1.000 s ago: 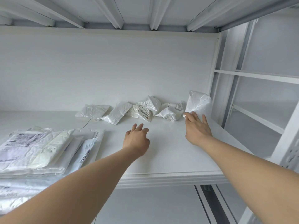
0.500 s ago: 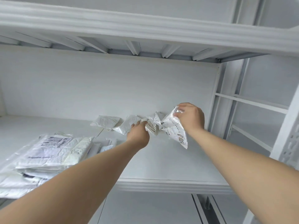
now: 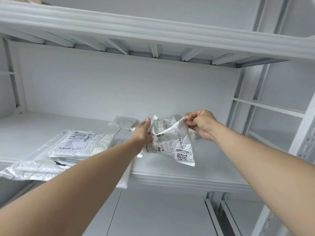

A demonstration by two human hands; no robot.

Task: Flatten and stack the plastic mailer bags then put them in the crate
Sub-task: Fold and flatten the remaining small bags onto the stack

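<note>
My right hand (image 3: 201, 125) pinches the mailer bag (image 3: 177, 145) by its 1 o'clock corner, long axis hanging toward 6 o'clock; my left hand (image 3: 142, 132), grip hidden, touches its 9 o'clock edge.

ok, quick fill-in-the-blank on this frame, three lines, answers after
1. The right hand pinches the mailer bag by its top ____.
2. The number printed on that bag is ____.
3. The stack of flattened bags lies to that bag's ____ on the shelf.
Missing: corner; 2028; left.
</note>
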